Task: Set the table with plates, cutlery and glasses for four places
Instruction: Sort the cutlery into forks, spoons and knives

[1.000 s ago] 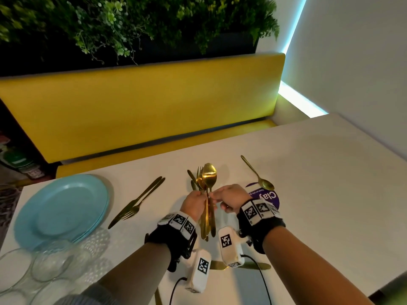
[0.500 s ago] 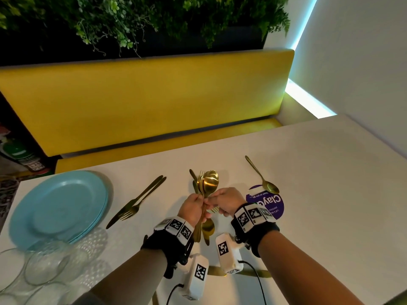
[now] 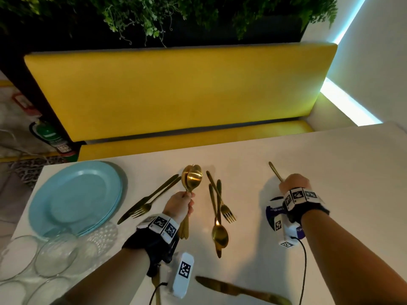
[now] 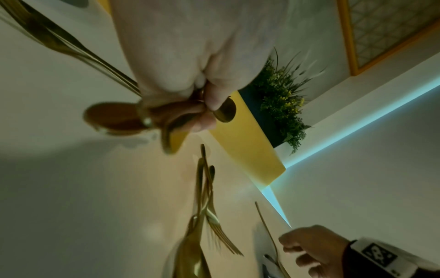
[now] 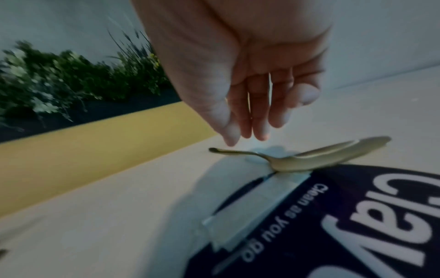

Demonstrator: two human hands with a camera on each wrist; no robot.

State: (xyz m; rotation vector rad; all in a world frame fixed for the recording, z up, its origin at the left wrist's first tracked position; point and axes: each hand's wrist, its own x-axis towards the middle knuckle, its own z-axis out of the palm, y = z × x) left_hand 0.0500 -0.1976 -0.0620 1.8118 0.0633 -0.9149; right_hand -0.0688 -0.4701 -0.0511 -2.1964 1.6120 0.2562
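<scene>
Left hand (image 3: 180, 205) gripping spoons (image 3: 192, 178) upright, right of plates (image 3: 74, 198). Right hand (image 5: 247, 105), fingers loose and empty, reaching over lone spoon (image 5: 295, 156) on desk (image 3: 330, 172), far right of plates. Best pinching handle mid-length, lifting cleanly.

- Gold cutlery (image 3: 218, 208)
- Pale blue plates (image 3: 74, 197)
- Clear glasses (image 3: 55, 254)
- White table (image 3: 330, 172)
- Yellow bench (image 3: 176, 91)
- Dark purple sticker (image 5: 357, 225), white lettering
- Black-and-white checked wristbands (image 3: 164, 225)
</scene>
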